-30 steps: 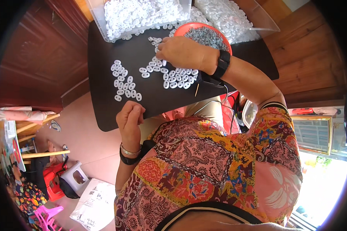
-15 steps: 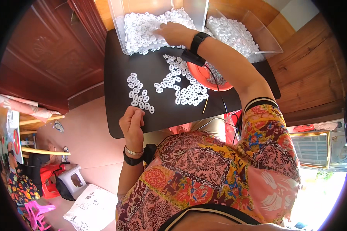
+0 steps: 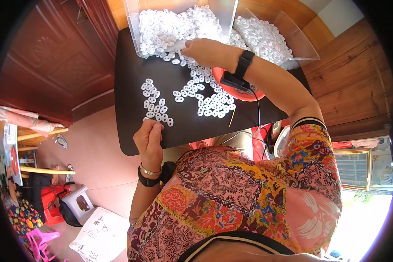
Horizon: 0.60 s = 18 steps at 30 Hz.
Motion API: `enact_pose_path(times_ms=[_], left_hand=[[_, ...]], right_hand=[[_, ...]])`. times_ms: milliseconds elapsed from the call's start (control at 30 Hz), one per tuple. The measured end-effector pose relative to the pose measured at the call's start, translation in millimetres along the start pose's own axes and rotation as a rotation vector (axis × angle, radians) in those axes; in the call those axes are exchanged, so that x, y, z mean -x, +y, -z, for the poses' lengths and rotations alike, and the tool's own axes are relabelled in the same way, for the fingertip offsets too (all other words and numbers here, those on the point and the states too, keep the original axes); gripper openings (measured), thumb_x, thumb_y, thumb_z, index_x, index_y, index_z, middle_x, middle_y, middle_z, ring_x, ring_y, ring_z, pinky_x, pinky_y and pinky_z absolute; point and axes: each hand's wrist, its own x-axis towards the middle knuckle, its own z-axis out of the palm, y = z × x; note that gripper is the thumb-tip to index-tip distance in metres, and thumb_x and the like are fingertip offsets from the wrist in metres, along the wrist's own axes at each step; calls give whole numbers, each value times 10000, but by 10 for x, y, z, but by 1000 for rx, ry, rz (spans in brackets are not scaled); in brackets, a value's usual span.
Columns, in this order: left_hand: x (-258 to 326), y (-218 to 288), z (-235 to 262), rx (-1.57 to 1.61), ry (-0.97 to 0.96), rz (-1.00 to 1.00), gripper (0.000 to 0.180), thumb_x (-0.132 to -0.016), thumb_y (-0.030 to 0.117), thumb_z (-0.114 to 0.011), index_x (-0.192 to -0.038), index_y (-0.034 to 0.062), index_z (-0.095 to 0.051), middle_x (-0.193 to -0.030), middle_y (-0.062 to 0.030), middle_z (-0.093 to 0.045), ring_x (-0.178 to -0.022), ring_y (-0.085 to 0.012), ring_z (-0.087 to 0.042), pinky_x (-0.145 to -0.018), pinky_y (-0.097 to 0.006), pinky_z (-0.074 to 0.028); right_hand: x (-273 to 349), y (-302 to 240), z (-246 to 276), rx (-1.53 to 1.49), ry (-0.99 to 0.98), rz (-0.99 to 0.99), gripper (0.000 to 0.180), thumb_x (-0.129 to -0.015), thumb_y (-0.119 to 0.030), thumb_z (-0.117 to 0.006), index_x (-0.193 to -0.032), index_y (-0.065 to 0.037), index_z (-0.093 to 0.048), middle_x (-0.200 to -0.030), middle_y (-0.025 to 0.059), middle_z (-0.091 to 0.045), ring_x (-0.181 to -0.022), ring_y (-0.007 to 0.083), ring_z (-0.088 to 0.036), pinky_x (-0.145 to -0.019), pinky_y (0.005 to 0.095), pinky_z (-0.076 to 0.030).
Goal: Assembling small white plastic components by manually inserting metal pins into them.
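Small white oval plastic pieces with two holes (image 3: 212, 107) lie scattered over the black table (image 3: 133, 109). My right hand (image 3: 204, 52) is over the near side of a clear plastic box (image 3: 136, 32) heaped with the same pieces. Its fingers curl down together, touching loose pieces by the box; whatever is under them is hidden. Near the table's front edge, my left hand (image 3: 149, 140) is closed in a fist, thumb pressed on the fingers, just below a band of pieces (image 3: 155, 102). Anything inside that fist cannot be seen.
A red bowl (image 3: 250, 96) stands partly beneath my right forearm, with a black cable (image 3: 258, 111) hanging past it. A thin yellow stick (image 3: 232, 117) lies at the table's front. More pieces fill a second clear bin (image 3: 294, 32). A grey stool (image 3: 78, 203) is on the floor.
My right hand has drawn out of the heap toward me, to the box's near side. More loose pieces now lie on the table there. The left fist stays in place.
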Motion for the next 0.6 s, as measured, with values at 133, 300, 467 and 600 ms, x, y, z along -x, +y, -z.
enact_pose_path(times_ms=[133, 300, 467, 600], left_hand=[[6, -6, -3, -14, 0, -10, 178, -899, 100, -495, -768, -3, -558, -619, 16, -467, -553, -51, -388, -509, -205, -305], [9, -9, -7, -21, 9, -7, 177, -897, 96, -498, -763, -2, -561, -615, 18, -463, -553, -51, -388, -508, -206, -305], [12, -8, -11, -27, 13, -6, 172, -893, 90, -497, -763, -3, -563, -613, 19, -463, -550, -51, -388, -507, -207, -305], [5, -1, -14, -24, 5, -4, 174, -891, 89, -497, -762, -5, -566, -611, 17, -468, -548, -52, -391, -506, -208, -306]], right_hand=[[203, -129, 20, -147, -71, 43, 403, -764, 43, -546, -1137, -93, -614, -1026, 109, -575, -952, 321, -604, -804, 404, -493], [298, -158, 83, -333, -66, 263, 264, -779, -12, -586, -1011, -84, -691, -1057, 105, -611, -905, 298, -619, -803, 399, -491], [217, -52, 236, -447, -63, 121, 178, -800, -78, -612, -954, -80, -700, -977, 91, -637, -856, 288, -625, -778, 390, -487], [156, -61, 151, -322, -37, 103, 119, -800, -107, -616, -887, -80, -693, -869, 72, -640, -832, 279, -622, -723, 373, -487]])
